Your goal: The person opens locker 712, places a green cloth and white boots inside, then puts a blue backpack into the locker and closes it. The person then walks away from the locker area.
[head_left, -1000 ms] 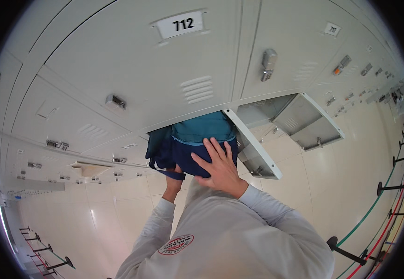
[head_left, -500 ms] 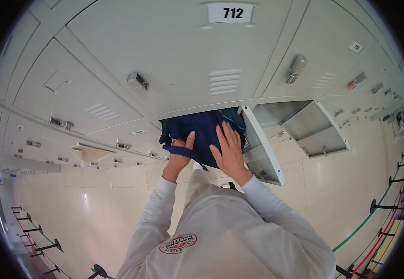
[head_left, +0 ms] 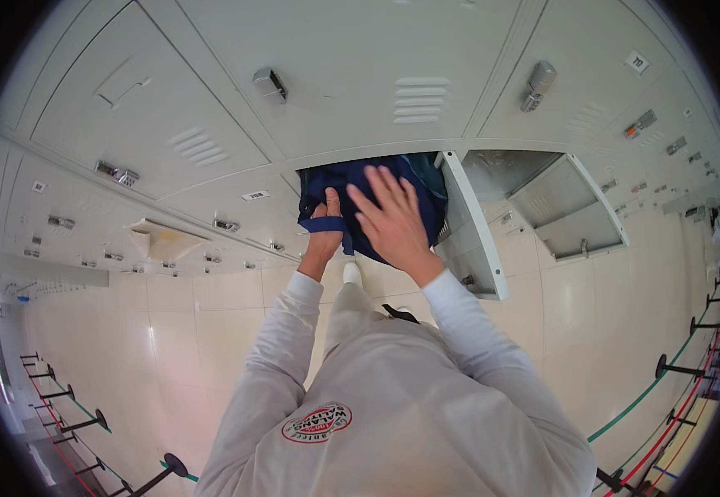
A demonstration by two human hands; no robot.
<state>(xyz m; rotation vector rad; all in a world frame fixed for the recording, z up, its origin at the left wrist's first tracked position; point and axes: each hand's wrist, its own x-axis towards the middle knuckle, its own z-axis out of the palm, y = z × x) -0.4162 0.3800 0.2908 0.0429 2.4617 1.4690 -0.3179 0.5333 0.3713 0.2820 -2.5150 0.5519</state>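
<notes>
A dark blue fabric bag sits in the opening of a low locker, partly hidden inside it. My left hand grips the bag's left side, thumb up against the cloth. A blue strap crosses this hand and its end hangs down. Some of the left fingers are hidden behind the strap and cloth. My right hand is over the bag's right part, fingers stretched out and slightly spread, holding nothing. Whether its fingertips touch the cloth I cannot tell. Teal cloth shows at the opening's right edge.
The locker's open door juts out just right of my right hand. Another low door hangs open farther right. Shut grey lockers with padlocks rise above. Black posts with coloured ropes stand on the tiled floor at both sides.
My right hand has lifted off the cloth, its fingers now blurred. My left hand stays at the bag's left side with the strap across it. The view has tilted downward.
</notes>
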